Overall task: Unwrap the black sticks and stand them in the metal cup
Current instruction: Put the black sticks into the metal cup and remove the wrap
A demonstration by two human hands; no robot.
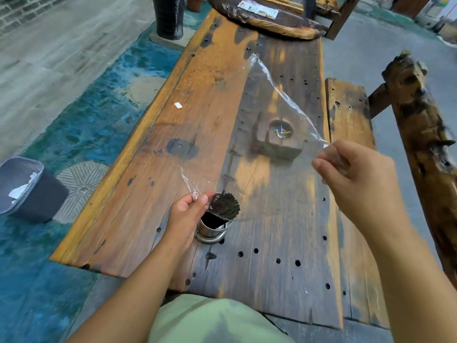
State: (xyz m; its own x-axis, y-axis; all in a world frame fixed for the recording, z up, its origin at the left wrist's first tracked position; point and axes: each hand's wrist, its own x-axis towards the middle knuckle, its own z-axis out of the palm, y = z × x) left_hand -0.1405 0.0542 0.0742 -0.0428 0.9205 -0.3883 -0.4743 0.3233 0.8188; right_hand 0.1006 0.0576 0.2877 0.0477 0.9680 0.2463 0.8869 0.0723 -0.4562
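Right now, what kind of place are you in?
Probably a rustic tea house or café patio, though I can't be sure. The long wooden table is rough old timber, the floor is stone and painted blue, and a carved ashtray holds cigarette butts.

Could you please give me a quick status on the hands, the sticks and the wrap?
Both hands, left and right, pinching clear wrap. Black sticks standing in metal cup. Nothing obstructing.

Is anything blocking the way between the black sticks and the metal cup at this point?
Nothing visible does. The black sticks already stand in the metal cup. The clear plastic wrap is stretched above the table between the left hand and the right hand, off the sticks.
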